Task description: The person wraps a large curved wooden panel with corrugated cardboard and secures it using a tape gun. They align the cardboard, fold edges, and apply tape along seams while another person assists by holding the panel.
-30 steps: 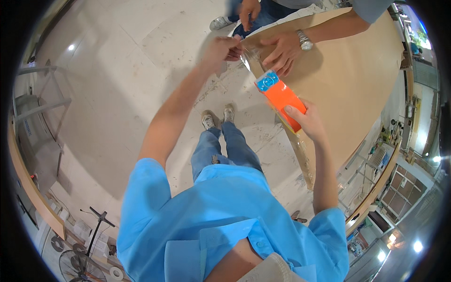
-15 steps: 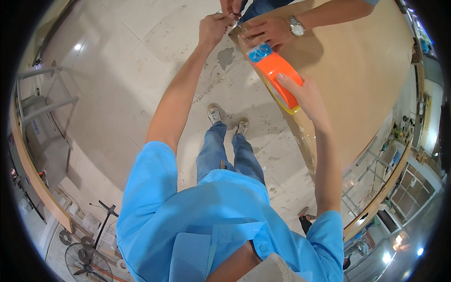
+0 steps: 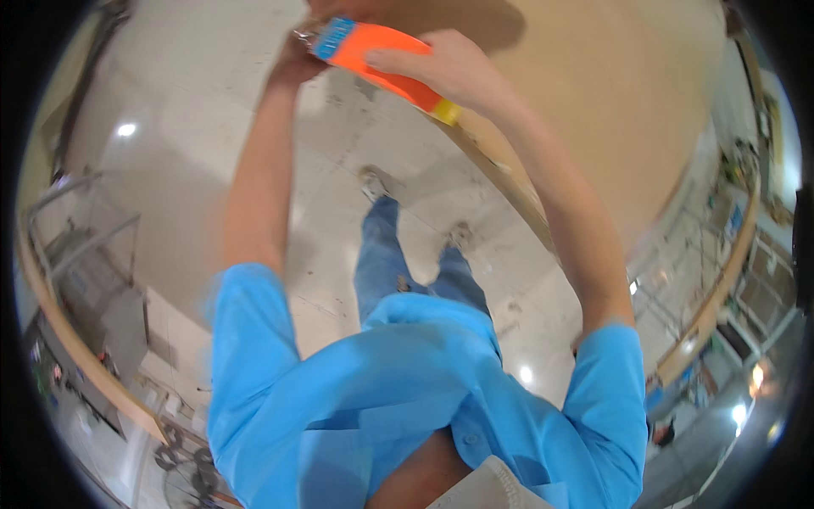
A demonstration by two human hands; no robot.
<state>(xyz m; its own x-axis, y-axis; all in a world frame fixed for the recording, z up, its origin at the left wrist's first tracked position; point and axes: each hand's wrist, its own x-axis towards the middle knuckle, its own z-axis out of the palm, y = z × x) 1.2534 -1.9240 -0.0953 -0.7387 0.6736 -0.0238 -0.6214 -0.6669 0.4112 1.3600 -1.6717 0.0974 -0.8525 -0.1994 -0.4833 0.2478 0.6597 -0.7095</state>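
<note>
My right hand [image 3: 454, 68] is wrapped round an orange tape dispenser [image 3: 381, 53], with its thumb along the side. The dispenser has a blue cutting end [image 3: 333, 38] and a yellow rim [image 3: 445, 111]. A crumpled bit of clear tape [image 3: 307, 34] shows at the blue end. My left hand [image 3: 298, 64] is right beside that end; its fingers are blurred and partly hidden. At the top edge, a co-worker's hand [image 3: 352, 9] is cut off and smeared. Under my right arm lies a large brown board-like sheet [image 3: 610, 93], its taped edge [image 3: 500, 165] running diagonally.
Below is a pale, stained tile floor [image 3: 331, 212], where my shoes [image 3: 373, 184] stand left of the sheet's edge. A grey metal frame [image 3: 89, 220] stands at far left. A fan [image 3: 191, 475] is at lower left.
My right hand and the tape dispenser have moved up and left, turning flatter. My left hand has shifted left. The co-worker's watch and forearm are out of view.
</note>
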